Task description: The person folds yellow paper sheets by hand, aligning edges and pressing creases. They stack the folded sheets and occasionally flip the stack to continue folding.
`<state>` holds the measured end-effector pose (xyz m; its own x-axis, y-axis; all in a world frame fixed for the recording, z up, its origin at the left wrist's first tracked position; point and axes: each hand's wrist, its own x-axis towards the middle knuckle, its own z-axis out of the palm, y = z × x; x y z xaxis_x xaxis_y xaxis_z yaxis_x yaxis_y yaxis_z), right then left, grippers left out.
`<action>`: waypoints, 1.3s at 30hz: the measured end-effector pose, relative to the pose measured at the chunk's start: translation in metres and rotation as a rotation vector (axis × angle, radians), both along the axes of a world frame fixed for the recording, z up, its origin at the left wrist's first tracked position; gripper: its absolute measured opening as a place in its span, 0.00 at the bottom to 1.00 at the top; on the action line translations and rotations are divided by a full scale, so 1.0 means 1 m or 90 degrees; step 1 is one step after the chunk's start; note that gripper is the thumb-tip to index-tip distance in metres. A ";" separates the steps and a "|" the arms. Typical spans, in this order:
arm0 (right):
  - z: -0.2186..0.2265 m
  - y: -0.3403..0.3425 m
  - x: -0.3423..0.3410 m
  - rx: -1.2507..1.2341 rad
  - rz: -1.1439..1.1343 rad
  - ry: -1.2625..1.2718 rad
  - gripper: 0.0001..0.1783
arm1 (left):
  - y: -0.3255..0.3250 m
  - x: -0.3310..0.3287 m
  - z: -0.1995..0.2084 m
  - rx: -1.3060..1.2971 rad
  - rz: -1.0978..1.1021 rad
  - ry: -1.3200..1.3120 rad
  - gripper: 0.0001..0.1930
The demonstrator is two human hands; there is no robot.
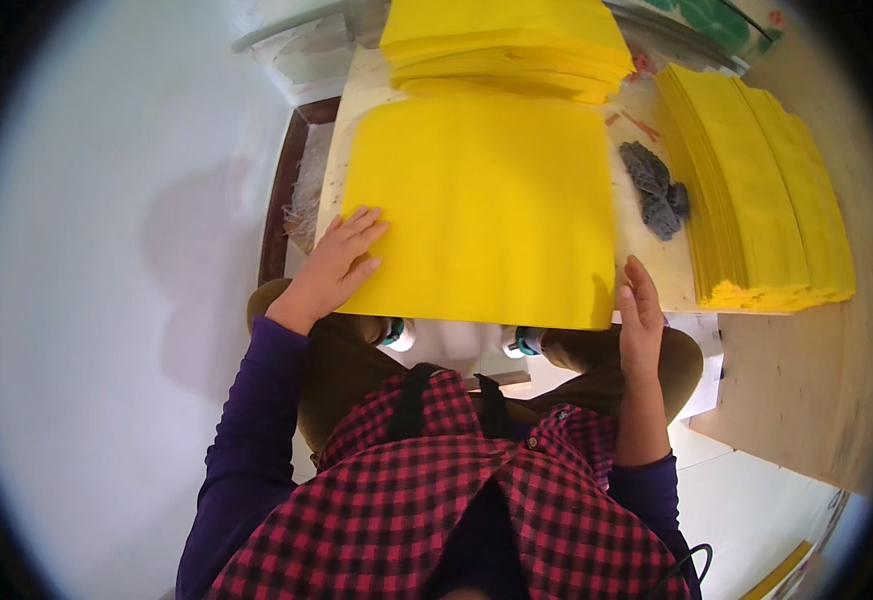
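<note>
A large yellow sheet (476,210), fabric-like and nearly square, lies flat on the pale wooden table (646,255), its near edge along the table's front. My left hand (344,262) rests on the sheet's left side near the front corner, fingers stretched out and pointing right. By the near right corner, my right hand (639,310) stands on edge with its fingers extended upward, beside the sheet's right edge. Whether its thumb touches the sheet, I cannot tell. Neither hand grips anything.
Behind the sheet rises a thick stack of yellow sheets (506,45). Another stack of folded yellow pieces (766,200) fills the table's right side. Between it and the sheet lies a crumpled dark grey cloth (654,190). A white wall (106,250) stands at the left.
</note>
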<state>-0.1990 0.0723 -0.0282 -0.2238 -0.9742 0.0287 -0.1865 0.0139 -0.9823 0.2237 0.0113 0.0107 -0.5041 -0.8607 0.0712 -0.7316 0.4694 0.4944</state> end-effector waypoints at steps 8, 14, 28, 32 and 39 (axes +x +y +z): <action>-0.001 0.010 -0.006 -0.012 0.015 0.027 0.27 | 0.001 -0.006 -0.002 -0.004 0.012 0.003 0.24; -0.007 0.014 -0.006 -0.028 0.012 0.119 0.27 | 0.003 -0.005 -0.004 0.012 0.009 0.003 0.25; -0.003 0.014 0.008 -0.074 0.043 0.164 0.30 | 0.006 -0.006 -0.003 -0.004 0.001 0.019 0.25; -0.004 0.015 0.006 -0.093 0.030 0.231 0.33 | 0.010 -0.010 0.013 -0.037 0.009 -0.042 0.25; -0.010 0.013 0.007 -0.142 0.018 0.312 0.36 | 0.003 -0.066 0.044 -0.035 -0.080 0.039 0.24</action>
